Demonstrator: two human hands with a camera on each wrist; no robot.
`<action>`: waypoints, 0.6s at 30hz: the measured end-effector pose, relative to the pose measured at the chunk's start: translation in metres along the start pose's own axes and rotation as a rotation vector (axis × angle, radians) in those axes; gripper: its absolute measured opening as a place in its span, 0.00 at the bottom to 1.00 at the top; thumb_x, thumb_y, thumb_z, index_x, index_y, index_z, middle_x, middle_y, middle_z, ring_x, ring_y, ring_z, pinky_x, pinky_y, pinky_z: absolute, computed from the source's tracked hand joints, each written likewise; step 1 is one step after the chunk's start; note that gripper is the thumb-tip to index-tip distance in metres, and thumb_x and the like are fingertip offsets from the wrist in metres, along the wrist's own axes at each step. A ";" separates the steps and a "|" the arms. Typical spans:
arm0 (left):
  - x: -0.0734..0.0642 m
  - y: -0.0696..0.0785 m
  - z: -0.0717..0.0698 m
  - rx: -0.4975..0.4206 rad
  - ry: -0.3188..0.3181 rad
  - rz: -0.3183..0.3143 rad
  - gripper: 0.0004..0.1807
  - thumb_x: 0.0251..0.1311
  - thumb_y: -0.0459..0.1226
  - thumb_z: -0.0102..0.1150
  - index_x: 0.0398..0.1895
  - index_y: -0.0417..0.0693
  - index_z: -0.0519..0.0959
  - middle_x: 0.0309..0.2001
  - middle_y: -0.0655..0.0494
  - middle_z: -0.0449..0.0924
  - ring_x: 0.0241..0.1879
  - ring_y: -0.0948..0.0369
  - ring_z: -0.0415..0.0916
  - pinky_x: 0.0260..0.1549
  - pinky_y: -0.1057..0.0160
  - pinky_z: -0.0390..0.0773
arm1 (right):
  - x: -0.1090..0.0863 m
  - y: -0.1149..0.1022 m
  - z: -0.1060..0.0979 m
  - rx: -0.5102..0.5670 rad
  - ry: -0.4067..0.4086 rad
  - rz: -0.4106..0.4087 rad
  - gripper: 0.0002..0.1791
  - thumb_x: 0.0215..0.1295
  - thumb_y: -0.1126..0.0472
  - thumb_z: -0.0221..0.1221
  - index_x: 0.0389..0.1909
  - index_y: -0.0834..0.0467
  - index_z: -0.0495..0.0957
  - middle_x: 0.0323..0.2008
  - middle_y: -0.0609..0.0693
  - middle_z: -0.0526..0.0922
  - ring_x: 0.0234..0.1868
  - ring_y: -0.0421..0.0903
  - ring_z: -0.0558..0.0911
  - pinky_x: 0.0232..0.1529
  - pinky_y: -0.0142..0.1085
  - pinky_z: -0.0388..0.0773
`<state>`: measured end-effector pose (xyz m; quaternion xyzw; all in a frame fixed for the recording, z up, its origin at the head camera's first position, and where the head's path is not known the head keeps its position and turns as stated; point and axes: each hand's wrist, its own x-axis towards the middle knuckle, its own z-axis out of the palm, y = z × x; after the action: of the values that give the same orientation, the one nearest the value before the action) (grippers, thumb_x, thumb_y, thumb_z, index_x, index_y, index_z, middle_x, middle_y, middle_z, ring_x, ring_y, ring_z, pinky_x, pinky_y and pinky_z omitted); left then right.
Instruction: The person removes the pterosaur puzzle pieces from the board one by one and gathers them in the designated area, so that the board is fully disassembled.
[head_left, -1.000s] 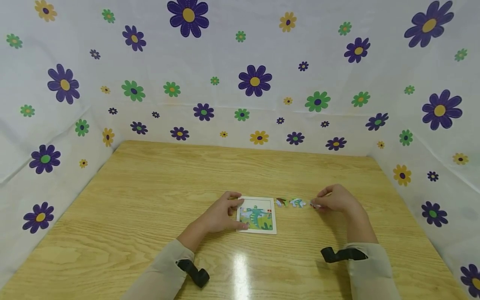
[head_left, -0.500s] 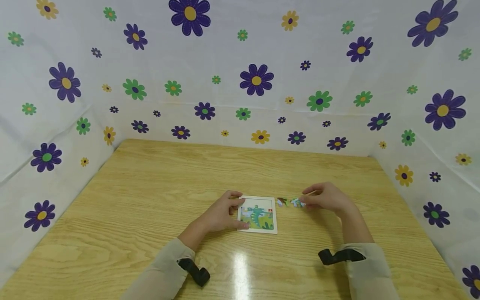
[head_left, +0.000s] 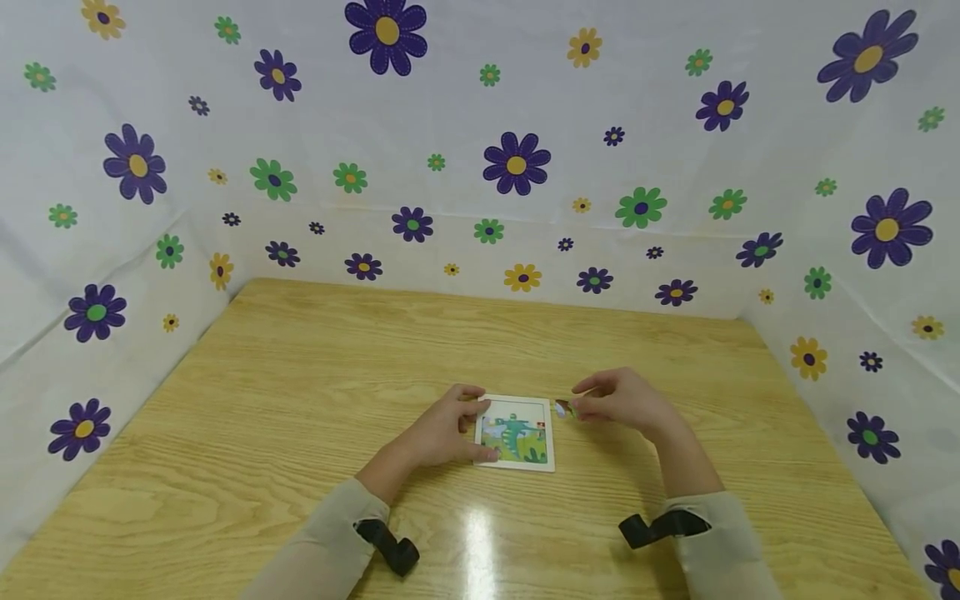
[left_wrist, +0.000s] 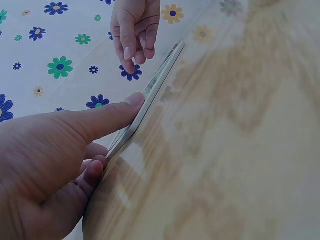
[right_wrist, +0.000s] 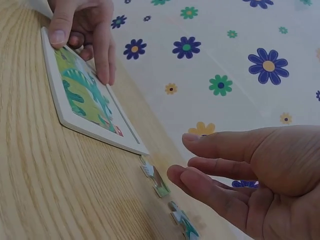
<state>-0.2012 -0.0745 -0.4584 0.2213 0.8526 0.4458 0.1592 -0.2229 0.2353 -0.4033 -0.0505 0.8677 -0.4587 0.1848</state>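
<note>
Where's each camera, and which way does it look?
Head: worn there, faces forward and down at the square, white-framed picture puzzle; left hand, right hand, beige fabric sleeves show.
Left wrist: sits there, faces along the puzzle's edge; both hands show.
Right wrist: sits there, faces over two small multicoloured jigsaw pieces toward the puzzle; both hands show.
Both wrist views share the puzzle and the white flowered backdrop.
</note>
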 end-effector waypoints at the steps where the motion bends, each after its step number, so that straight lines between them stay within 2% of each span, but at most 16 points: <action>1: 0.000 0.000 0.000 0.005 0.002 0.000 0.46 0.52 0.48 0.76 0.73 0.41 0.67 0.76 0.54 0.54 0.47 0.58 0.65 0.45 0.60 0.69 | 0.001 -0.001 0.002 0.002 -0.005 -0.004 0.22 0.65 0.58 0.67 0.55 0.68 0.79 0.40 0.57 0.86 0.38 0.46 0.86 0.44 0.39 0.85; 13: 0.002 -0.001 -0.001 0.021 0.007 0.000 0.47 0.51 0.49 0.77 0.72 0.40 0.67 0.75 0.55 0.55 0.46 0.59 0.65 0.44 0.60 0.69 | 0.004 -0.011 0.024 0.050 -0.045 -0.028 0.23 0.65 0.59 0.67 0.57 0.67 0.78 0.43 0.60 0.84 0.39 0.48 0.87 0.45 0.40 0.85; 18: 0.002 -0.002 -0.001 0.010 0.004 -0.005 0.48 0.51 0.49 0.77 0.72 0.40 0.67 0.75 0.54 0.55 0.49 0.58 0.65 0.47 0.59 0.70 | 0.006 -0.013 0.032 0.052 -0.075 -0.026 0.23 0.64 0.58 0.68 0.57 0.64 0.79 0.42 0.59 0.83 0.38 0.47 0.87 0.45 0.39 0.85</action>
<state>-0.2038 -0.0747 -0.4595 0.2188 0.8558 0.4416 0.1575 -0.2178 0.2012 -0.4103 -0.0741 0.8472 -0.4813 0.2122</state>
